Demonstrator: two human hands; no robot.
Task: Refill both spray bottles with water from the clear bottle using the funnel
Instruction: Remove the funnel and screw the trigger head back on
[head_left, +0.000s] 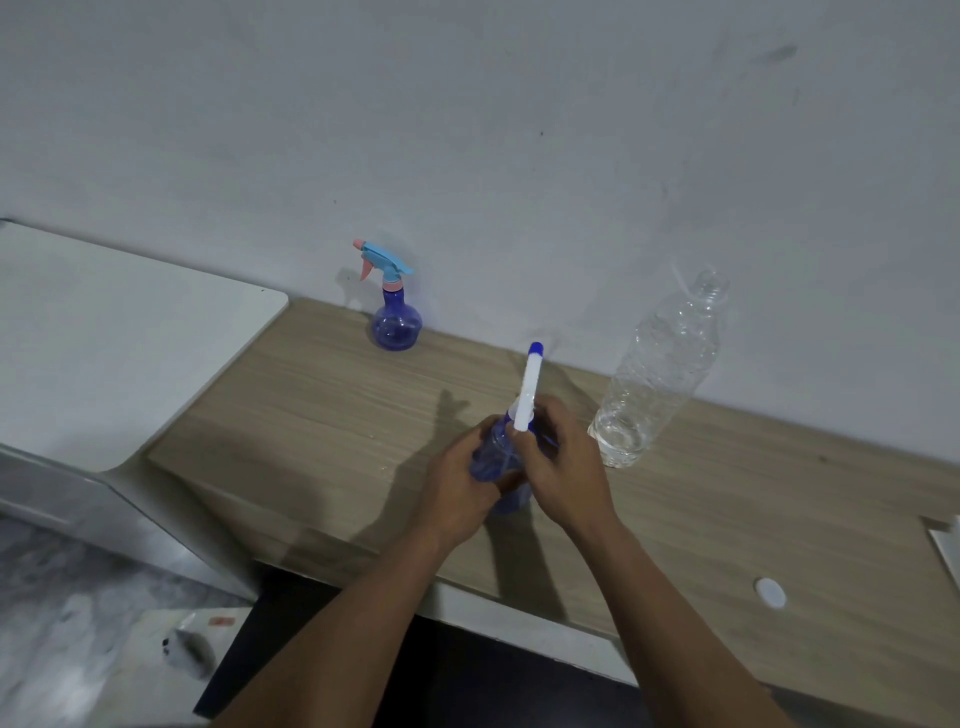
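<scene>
Spray bottle (491, 460) (the blue one in hand) stands near the middle of the table (322, 405), close to its front edge. The left hand (457, 496) wraps its fingers round the body. The right hand (563, 470) has its fingers curled round the base of the white head (531, 384), which sticks up tilted from the neck. Whether the head is going on or coming off cannot be told.

The far spray bottle (396, 319) stands upright by the wall (519, 130), well apart, with its head on. The clear bottle (660, 369) stands just right of the hands, uncapped, with only a little water at its base. Its cap (770, 592) lies well apart, near the front right. The funnel is not in view.

Risks, as I judge them:
- The head looks tilted, so it could cross-thread and leak later.
- A hard twist against a loose left grip could spin or tip the spray bottle and spill it.
- The right elbow or wrist swinging out could knock the light, open clear bottle over.
</scene>
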